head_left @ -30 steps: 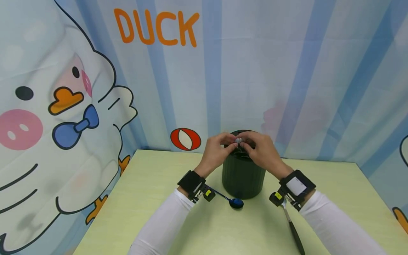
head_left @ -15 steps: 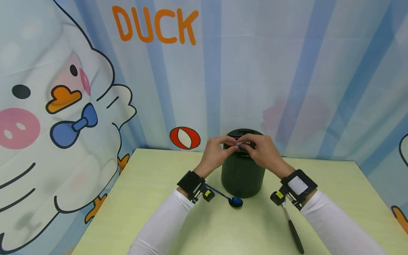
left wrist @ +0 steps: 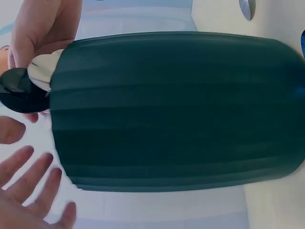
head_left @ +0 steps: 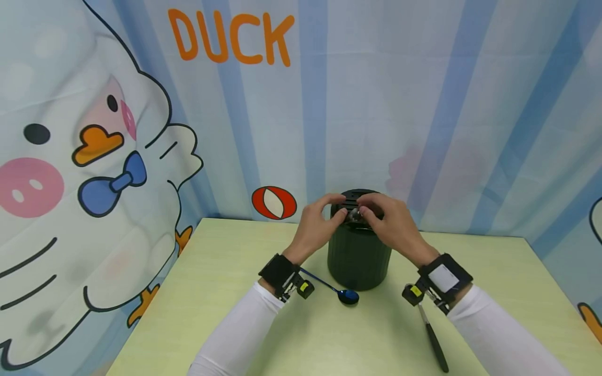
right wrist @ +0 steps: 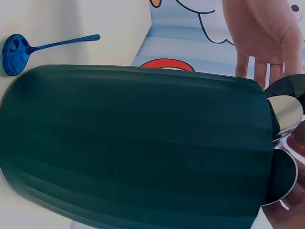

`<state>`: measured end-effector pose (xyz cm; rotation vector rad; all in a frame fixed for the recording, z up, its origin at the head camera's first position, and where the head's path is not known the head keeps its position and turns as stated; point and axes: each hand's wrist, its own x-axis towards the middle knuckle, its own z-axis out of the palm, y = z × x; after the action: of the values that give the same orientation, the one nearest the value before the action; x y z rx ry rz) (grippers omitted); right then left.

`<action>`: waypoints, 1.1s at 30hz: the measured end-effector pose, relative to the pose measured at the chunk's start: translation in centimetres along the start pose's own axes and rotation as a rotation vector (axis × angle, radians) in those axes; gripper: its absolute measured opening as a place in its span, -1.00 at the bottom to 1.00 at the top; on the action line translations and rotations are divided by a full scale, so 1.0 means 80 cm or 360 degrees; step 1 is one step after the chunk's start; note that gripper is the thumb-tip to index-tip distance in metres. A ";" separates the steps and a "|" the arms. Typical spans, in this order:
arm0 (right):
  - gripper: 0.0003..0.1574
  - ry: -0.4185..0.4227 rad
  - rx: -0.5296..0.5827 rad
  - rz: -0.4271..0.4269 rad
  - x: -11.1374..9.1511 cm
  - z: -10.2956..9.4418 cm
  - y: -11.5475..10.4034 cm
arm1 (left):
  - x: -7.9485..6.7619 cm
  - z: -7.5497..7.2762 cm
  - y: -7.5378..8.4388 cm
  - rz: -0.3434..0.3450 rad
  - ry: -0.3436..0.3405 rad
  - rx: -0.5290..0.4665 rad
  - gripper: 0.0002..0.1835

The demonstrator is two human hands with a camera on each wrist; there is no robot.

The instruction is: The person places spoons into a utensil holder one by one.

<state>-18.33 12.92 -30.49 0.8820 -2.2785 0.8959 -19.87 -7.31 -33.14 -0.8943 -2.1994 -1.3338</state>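
Observation:
A dark green ribbed canister (head_left: 359, 261) with a black top stands near the back of the table. Rounded metal spoon-like heads (right wrist: 286, 114) stick out at its rim; one looks dark (left wrist: 21, 93). My left hand (head_left: 316, 230) is at the rim's left side, its fingers spread and straight in the left wrist view, with nothing seen in it. At the right side my right hand (head_left: 395, 224) has its thumb and forefinger bent toward the shiny heads. Its fingertips are partly hidden behind them, so whether it pinches one is unclear.
A shiny blue spoon (head_left: 348, 297) lies in front of the canister. To the right lies a utensil with a black handle (head_left: 436, 344), its metal end partly hidden by the right wrist camera. A printed duck curtain (head_left: 357, 104) hangs behind the table (head_left: 235, 292).
Both hands' fingertips were together around a small shiny piece at the canister's top. They have drawn apart, leaving a gap where the shiny heads show. The canister and loose utensils stay put.

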 end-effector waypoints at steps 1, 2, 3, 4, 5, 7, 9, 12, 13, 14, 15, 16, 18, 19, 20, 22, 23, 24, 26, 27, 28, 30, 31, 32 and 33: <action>-0.70 0.0014 -0.0003 -0.0001 -0.001 -0.002 -0.001 | 0.000 -0.001 0.002 0.0000 -0.0001 0.0037 -0.59; -0.68 0.0028 -0.0017 -0.0003 -0.003 -0.004 -0.002 | 0.000 -0.003 0.006 0.0000 -0.0005 0.0084 -0.55; -0.64 0.0039 -0.0045 -0.0009 -0.004 -0.006 -0.003 | 0.000 -0.005 0.010 0.0012 -0.0011 0.0144 -0.51; -0.59 0.0047 -0.0078 -0.0017 -0.005 -0.010 -0.005 | 0.000 -0.007 0.014 0.0023 -0.0018 0.0223 -0.46; -0.52 0.0051 -0.0122 -0.0022 -0.007 -0.013 -0.007 | 0.001 -0.008 0.019 0.0043 -0.0023 0.0316 -0.41; -0.36 0.0050 -0.0223 -0.0019 -0.010 -0.022 -0.011 | 0.002 -0.011 0.029 0.0086 -0.0038 0.0502 -0.30; -0.20 0.0039 -0.0317 -0.0013 -0.016 -0.031 -0.016 | 0.001 -0.013 0.039 0.0148 -0.0049 0.0668 -0.20; -0.05 0.0019 -0.0427 0.0020 -0.029 -0.044 -0.023 | -0.003 -0.015 0.055 0.0251 -0.0054 0.0845 -0.06; -0.02 0.0016 -0.0452 0.0035 -0.034 -0.048 -0.025 | -0.005 -0.014 0.060 0.0290 -0.0058 0.0886 -0.02; 0.00 0.0010 -0.0472 0.0052 -0.040 -0.052 -0.028 | -0.007 -0.014 0.066 0.0336 -0.0059 0.0922 0.01; 0.03 0.0002 -0.0489 0.0072 -0.046 -0.056 -0.029 | -0.009 -0.013 0.071 0.0375 -0.0063 0.0949 0.04; 0.06 -0.0006 -0.0506 0.0092 -0.052 -0.060 -0.031 | -0.012 -0.011 0.077 0.0413 -0.0071 0.0973 0.06; 0.13 -0.0039 -0.0535 0.0129 -0.066 -0.069 -0.033 | -0.016 -0.007 0.088 0.0487 -0.0096 0.1015 0.10; 0.16 -0.0058 -0.0552 0.0140 -0.074 -0.073 -0.033 | -0.018 -0.005 0.094 0.0525 -0.0114 0.1030 0.11; 0.20 -0.0079 -0.0573 0.0151 -0.082 -0.077 -0.034 | -0.020 -0.003 0.100 0.0564 -0.0134 0.1048 0.11; 0.26 -0.0118 -0.0624 0.0169 -0.100 -0.085 -0.035 | -0.025 0.003 0.112 0.0643 -0.0187 0.1063 0.12; 0.28 -0.0134 -0.0647 0.0176 -0.110 -0.088 -0.035 | -0.028 0.006 0.118 0.0680 -0.0220 0.1066 0.12; 0.30 -0.0148 -0.0670 0.0185 -0.120 -0.091 -0.036 | -0.031 0.009 0.123 0.0717 -0.0255 0.1060 0.13; 0.32 -0.0174 -0.0711 0.0210 -0.138 -0.095 -0.037 | -0.037 0.015 0.132 0.0789 -0.0324 0.1010 0.13; 0.33 -0.0182 -0.0728 0.0220 -0.147 -0.097 -0.038 | -0.040 0.019 0.136 0.0823 -0.0361 0.0974 0.13; 0.34 -0.0188 -0.0738 0.0226 -0.156 -0.099 -0.039 | -0.043 0.023 0.139 0.0855 -0.0396 0.0945 0.13; 0.35 -0.0202 -0.0751 0.0250 -0.171 -0.102 -0.041 | -0.049 0.033 0.142 0.0905 -0.0463 0.0889 0.13; 0.35 -0.0208 -0.0755 0.0269 -0.178 -0.103 -0.041 | -0.052 0.039 0.142 0.0919 -0.0499 0.0859 0.12; 0.36 -0.0218 -0.0761 0.0287 -0.184 -0.103 -0.041 | -0.054 0.045 0.141 0.0929 -0.0539 0.0844 0.12; 0.36 -0.0227 -0.0765 0.0307 -0.191 -0.103 -0.041 | -0.058 0.052 0.138 0.0928 -0.0584 0.0836 0.11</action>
<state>-4.16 22.80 -34.11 0.5317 -2.5749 0.3326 -8.91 -1.36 -31.07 -1.4782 -2.1208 -0.3191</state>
